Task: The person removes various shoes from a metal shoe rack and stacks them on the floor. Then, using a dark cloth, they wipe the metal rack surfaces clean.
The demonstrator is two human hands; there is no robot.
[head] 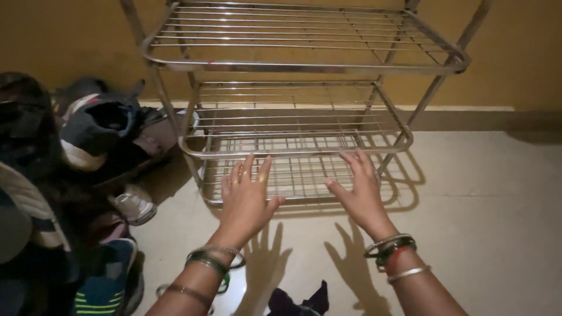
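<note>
A metal wire shoe rack (pixel 293 146) with three bare shelves stands on the floor against a yellow wall. My left hand (pixel 246 196) hovers flat, fingers spread, just in front of the lowest shelf's front rail. My right hand (pixel 360 190) is held the same way to its right, fingers apart, holding nothing. Both wrists carry several bangles. Both hands cast shadows on the pale floor tile below them.
A heap of shoes and sneakers (pixel 96 134) lies at the left of the rack, with a grey sneaker (pixel 133 205) nearest the rack's corner. A dark cloth (pixel 301 303) lies on the floor at the bottom edge. Pale tiled floor (pixel 486 210) stretches to the right.
</note>
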